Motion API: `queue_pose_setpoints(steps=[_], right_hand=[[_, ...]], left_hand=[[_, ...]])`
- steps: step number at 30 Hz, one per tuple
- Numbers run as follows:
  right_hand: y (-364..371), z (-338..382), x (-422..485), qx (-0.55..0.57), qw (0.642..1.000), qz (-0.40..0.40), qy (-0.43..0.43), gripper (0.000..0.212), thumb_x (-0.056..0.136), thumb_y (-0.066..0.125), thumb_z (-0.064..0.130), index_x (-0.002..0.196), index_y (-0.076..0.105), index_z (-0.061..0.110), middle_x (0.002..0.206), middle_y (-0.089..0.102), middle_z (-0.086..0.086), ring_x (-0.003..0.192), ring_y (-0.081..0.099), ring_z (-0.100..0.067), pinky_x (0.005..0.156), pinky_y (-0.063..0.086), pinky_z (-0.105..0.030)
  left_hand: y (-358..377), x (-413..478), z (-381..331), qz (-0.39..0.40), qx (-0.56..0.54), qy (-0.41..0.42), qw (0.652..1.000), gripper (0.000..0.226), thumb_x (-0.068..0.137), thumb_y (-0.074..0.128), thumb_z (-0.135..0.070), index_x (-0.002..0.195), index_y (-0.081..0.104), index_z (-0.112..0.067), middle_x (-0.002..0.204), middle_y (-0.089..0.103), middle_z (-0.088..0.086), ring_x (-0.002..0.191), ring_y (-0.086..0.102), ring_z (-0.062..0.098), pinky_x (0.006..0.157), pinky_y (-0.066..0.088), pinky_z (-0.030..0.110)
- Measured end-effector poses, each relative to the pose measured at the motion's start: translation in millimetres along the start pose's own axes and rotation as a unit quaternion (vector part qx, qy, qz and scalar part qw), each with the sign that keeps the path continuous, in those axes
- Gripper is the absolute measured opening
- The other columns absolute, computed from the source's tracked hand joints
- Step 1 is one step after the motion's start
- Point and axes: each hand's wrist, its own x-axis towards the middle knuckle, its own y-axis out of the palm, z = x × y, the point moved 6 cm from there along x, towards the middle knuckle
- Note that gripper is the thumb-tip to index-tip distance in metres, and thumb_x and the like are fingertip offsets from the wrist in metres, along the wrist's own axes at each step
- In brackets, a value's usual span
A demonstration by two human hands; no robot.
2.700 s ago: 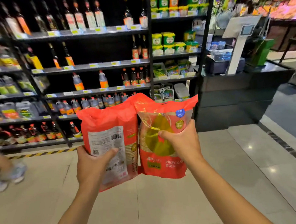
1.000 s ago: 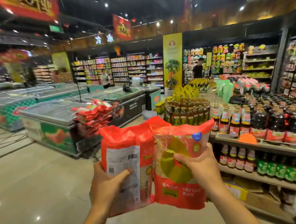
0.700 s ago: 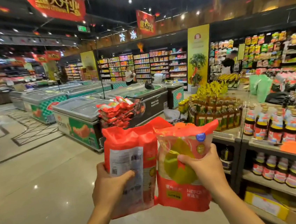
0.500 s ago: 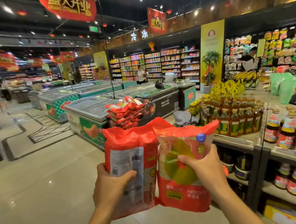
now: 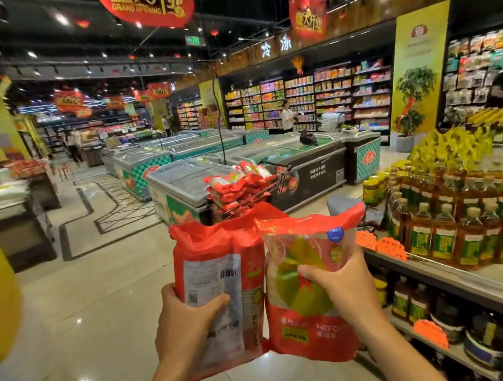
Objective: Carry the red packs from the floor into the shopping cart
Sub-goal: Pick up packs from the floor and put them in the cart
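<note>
Over glossy floor: left hand, right hand grip crinkly red packs.

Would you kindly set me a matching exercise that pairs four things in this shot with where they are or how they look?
Things
1. left-hand pack
2. right-hand pack
3. shopping cart
4. oil bottles

Place or look
A. stacked on the display shelf at the right
B. white barcode label faces the camera
C. heaped with red packs, ahead by the freezers
D. yellow-green print faces the camera

Pairs: 1-B; 2-D; 3-C; 4-A
</note>
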Motion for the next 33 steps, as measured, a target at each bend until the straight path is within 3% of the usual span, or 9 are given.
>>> queue_pose_setpoints(steps=[4, 10, 14, 18, 22, 25, 30, 33], right_hand=[[20.6, -8.9, 41.3, 0.018, 1.000, 0.020, -0.006, 0.097, 0.052, 0.095, 0.051, 0.134, 0.048, 0.030, 0.121, 0.065, 0.011, 0.110, 0.066, -0.017, 0.095, 0.057, -0.048], [66.3, -21.4, 112.0, -0.026, 0.999, 0.029, 0.001, 0.103, 0.044, 0.089, 0.065, 0.130, 0.046, 0.027, 0.120, 0.064, 0.007, 0.111, 0.064, -0.021, 0.096, 0.056, -0.051], [106.9, -23.2, 170.2, -0.048, 0.998, 0.037, -0.002, 0.090, 0.054, 0.095, 0.055, 0.122, 0.044, 0.028, 0.118, 0.062, 0.007, 0.111, 0.063, -0.021, 0.095, 0.056, -0.050], [150.5, -18.7, 233.5, -0.060, 0.998, 0.027, -0.010, 0.097, 0.042, 0.086, 0.069, 0.122, 0.046, 0.031, 0.117, 0.065, 0.009, 0.106, 0.066, -0.019, 0.091, 0.058, -0.051], [188.5, -13.8, 288.3, -0.068, 0.997, 0.011, -0.024, 0.096, 0.041, 0.085, 0.070, 0.120, 0.048, 0.031, 0.116, 0.065, 0.008, 0.106, 0.066, -0.020, 0.092, 0.057, -0.051], [212.3, -15.6, 321.7, -0.072, 0.997, 0.009, -0.019, 0.096, 0.041, 0.083, 0.070, 0.120, 0.048, 0.029, 0.115, 0.065, 0.009, 0.106, 0.066, -0.020, 0.092, 0.057, -0.051], [239.8, -28.1, 374.8, -0.081, 0.997, 0.016, 0.005, 0.079, 0.062, 0.095, 0.048, 0.119, 0.044, 0.028, 0.116, 0.062, 0.008, 0.106, 0.064, -0.020, 0.093, 0.056, -0.048], [258.3, -36.3, 410.9, -0.096, 0.995, 0.019, 0.010, 0.075, 0.065, 0.094, 0.045, 0.117, 0.042, 0.029, 0.114, 0.060, 0.009, 0.105, 0.063, -0.020, 0.089, 0.056, -0.044]], left_hand=[[20.4, 34.4, 1.9, -0.013, 0.008, -0.013, 1.000, 0.079, 0.046, 0.086, -0.052, 0.109, 0.047, -0.027, 0.102, 0.068, -0.007, 0.090, 0.070, 0.022, 0.079, 0.063, 0.053], [53.9, 111.5, 17.2, -0.018, 0.014, -0.019, 1.000, 0.069, 0.068, 0.096, -0.035, 0.116, 0.048, -0.022, 0.103, 0.067, -0.005, 0.090, 0.069, 0.022, 0.083, 0.060, 0.048], [79.9, 181.2, 27.1, -0.016, 0.004, -0.023, 1.000, 0.071, 0.067, 0.097, -0.037, 0.115, 0.047, -0.022, 0.103, 0.067, -0.005, 0.090, 0.070, 0.023, 0.084, 0.060, 0.049], [103.7, 260.1, 26.8, -0.006, -0.007, -0.023, 1.000, 0.071, 0.065, 0.096, -0.041, 0.113, 0.047, -0.025, 0.104, 0.067, -0.006, 0.092, 0.070, 0.023, 0.085, 0.059, 0.049], [121.1, 327.5, 20.7, 0.000, -0.008, -0.014, 1.000, 0.068, 0.069, 0.095, -0.037, 0.116, 0.047, -0.022, 0.106, 0.065, -0.003, 0.093, 0.066, 0.025, 0.080, 0.052, 0.040], [135.2, 372.0, 21.2, 0.008, 0.000, -0.012, 1.000, 0.067, 0.068, 0.095, -0.039, 0.113, 0.048, -0.023, 0.103, 0.065, -0.007, 0.091, 0.067, 0.023, 0.082, 0.055, 0.043], [163.6, 428.3, 24.0, 0.019, 0.000, -0.012, 1.000, 0.068, 0.068, 0.095, -0.039, 0.116, 0.049, -0.021, 0.104, 0.066, -0.005, 0.093, 0.068, 0.025, 0.083, 0.054, 0.043], [181.0, 462.5, 27.6, 0.020, -0.002, -0.018, 1.000, 0.069, 0.068, 0.095, -0.039, 0.116, 0.049, -0.022, 0.104, 0.066, -0.007, 0.093, 0.067, 0.024, 0.087, 0.055, 0.045]])
